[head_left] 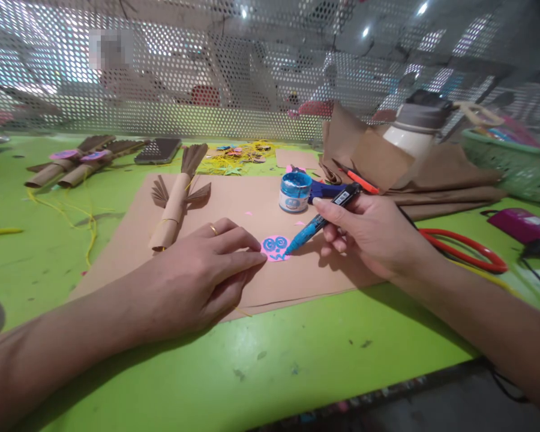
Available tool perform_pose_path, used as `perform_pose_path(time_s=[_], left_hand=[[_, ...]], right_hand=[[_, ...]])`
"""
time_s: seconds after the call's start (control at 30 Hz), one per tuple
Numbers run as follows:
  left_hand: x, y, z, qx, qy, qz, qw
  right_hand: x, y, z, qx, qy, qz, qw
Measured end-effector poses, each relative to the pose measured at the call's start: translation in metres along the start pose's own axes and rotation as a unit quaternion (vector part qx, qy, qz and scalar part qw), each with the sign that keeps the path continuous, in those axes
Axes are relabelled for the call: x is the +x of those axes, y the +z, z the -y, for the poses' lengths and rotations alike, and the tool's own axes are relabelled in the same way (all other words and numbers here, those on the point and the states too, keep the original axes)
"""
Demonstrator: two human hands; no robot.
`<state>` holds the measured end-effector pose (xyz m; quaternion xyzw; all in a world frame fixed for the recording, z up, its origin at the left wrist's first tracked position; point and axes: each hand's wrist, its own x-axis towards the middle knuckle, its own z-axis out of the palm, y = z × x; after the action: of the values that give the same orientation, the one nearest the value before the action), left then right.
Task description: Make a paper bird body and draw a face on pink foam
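A small pink paper disc (275, 247) with blue spiral eyes and a wavy blue line lies on brown paper (252, 285). The fingertips of my left hand (216, 267) touch its left edge; the fingers are together and lie low over the paper. My right hand (364, 231) grips a blue marker (317, 227) whose tip meets the disc's lower right side. Just behind stands an open jar of blue paint (295, 193). A rolled paper figure (171, 213) with pleated wings rests beyond my left hand.
Two more rolled figures (74, 171) and a phone (158, 150) lie at the back left. Yellow scraps (240, 157) are at the back. Crumpled brown paper (432, 174), a bottle (409, 129), red-handled scissors (465, 249) and a green basket (508, 165) are on the right.
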<state>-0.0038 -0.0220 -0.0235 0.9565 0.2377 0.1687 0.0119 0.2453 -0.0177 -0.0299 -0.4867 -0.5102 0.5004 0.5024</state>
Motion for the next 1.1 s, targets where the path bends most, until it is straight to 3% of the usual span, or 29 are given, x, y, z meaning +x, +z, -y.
perform_pose_path(time_s=[1.1], left_hand=[[-0.0001,0.0017,0.0013,0.004,0.009,-0.012,1.0]], right_hand=[[0.0016,-0.0004,-0.0005,0.009,-0.018,0.002,1.0]])
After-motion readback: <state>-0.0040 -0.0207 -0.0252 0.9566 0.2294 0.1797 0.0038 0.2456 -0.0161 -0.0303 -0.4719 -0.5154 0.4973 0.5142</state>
